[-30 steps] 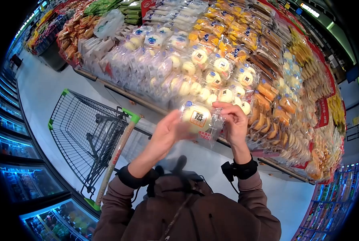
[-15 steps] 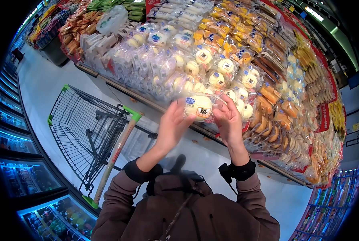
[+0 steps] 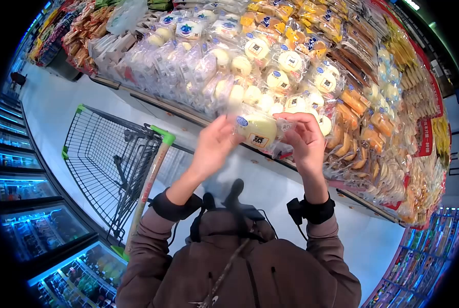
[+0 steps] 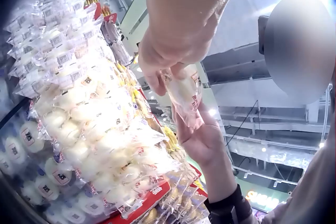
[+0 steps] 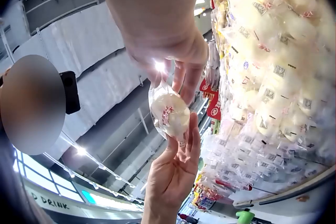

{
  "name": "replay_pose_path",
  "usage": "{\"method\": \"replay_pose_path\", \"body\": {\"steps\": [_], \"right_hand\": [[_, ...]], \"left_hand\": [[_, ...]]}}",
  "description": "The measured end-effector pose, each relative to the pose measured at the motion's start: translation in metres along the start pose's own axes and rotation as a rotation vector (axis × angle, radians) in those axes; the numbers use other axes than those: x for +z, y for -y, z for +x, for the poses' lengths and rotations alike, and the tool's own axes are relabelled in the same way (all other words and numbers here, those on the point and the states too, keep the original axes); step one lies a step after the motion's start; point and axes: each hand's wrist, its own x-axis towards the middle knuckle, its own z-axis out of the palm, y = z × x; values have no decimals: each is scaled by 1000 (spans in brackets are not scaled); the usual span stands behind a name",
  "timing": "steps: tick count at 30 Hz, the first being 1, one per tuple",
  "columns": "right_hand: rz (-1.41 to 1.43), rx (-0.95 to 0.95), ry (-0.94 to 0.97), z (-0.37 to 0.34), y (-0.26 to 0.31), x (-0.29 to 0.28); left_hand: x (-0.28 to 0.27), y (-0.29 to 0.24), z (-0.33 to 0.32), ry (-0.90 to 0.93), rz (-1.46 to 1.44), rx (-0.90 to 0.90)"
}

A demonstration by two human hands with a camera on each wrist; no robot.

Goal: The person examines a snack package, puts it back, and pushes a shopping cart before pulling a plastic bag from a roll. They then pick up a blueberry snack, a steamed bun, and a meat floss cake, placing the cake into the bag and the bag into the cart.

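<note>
A clear-wrapped pale round bun (image 3: 261, 130) with a blue logo and a dark printed square is held up between both hands in the head view. My left hand (image 3: 213, 147) pinches the wrapper's left end; my right hand (image 3: 306, 142) pinches its right end. The left wrist view shows the packet (image 4: 185, 91) below the left hand (image 4: 176, 43), the right hand (image 4: 203, 139) at its far end. In the right wrist view the packet's back (image 5: 170, 113) carries red print, between the right hand (image 5: 165, 50) and the left hand (image 5: 173, 176).
Just beyond the hands, a sloped display (image 3: 188, 72) is heaped with wrapped buns and breads. An upright shopping cart (image 3: 111, 159) with green corners stands at the left. Glass-fronted coolers (image 3: 44, 226) line the far left, and stocked shelves (image 3: 419, 262) stand at lower right.
Both hands have stayed on the packet, whose face has turned and tilted between them. The right fingers have moved to its right end. The display sits a little higher in the head view.
</note>
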Motion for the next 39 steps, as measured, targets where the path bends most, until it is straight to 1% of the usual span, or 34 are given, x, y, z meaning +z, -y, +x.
{"method": "replay_pose_path", "body": {"steps": [1, 3, 4, 9, 12, 15, 16, 17, 19, 21, 22, 23, 25, 26, 28, 29, 32, 35, 38, 39], "right_hand": [[-23, -29, 23, -1, 1, -4], [-69, -87, 70, -5, 5, -13], [-147, -113, 84, -8, 7, -14], [-500, -252, 145, -11, 22, -20], [-579, -295, 139, -12, 25, -27], [-597, -319, 58, -14, 21, -33], [-619, -273, 10, -15, 21, -35], [-642, -224, -37, -17, 22, -35], [-635, -237, -100, -16, 19, -38], [-576, -360, -141, -11, 12, -40], [-566, -355, -162, -11, 9, -40], [-556, -348, -183, -10, 8, -40], [-558, -343, -217, -8, 8, -36], [-541, -369, -246, -7, 6, -34], [-507, -437, -306, -2, 3, -29], [-543, -469, -308, 0, 3, -27], [-574, -562, -324, 8, 3, -23], [-682, -596, -411, 16, 6, -19], [-813, -633, -471, 20, 13, -22], [-857, -647, -486, 22, 14, -23]], "left_hand": [[2, 1, 2, 3, -13, 12], [0, 6, 5, 27, 26, -40], [0, 9, 7, 38, 45, -67], [10, 26, 14, -26, 5, -28], [18, 30, 18, -38, 65, -3], [21, 36, 21, -57, 186, 26], [20, 37, 22, -68, 232, 37], [19, 37, 23, -86, 324, 47], [14, 34, 27, -115, 508, 68], [6, 32, 32, -121, 741, 230], [3, 32, 35, -117, 856, 315], [0, 32, 39, -87, 873, 369], [-4, 32, 46, -22, 912, 361], [-6, 32, 49, 8, 931, 358], [-12, 37, 57, 61, 942, 419], [-14, 39, 60, 86, 946, 448], [-17, 35, 69, 140, 944, 446], [-20, 39, 78, 171, 981, 457], [-23, 39, 83, 200, 1002, 516], [-25, 40, 83, 201, 972, 577]]}}
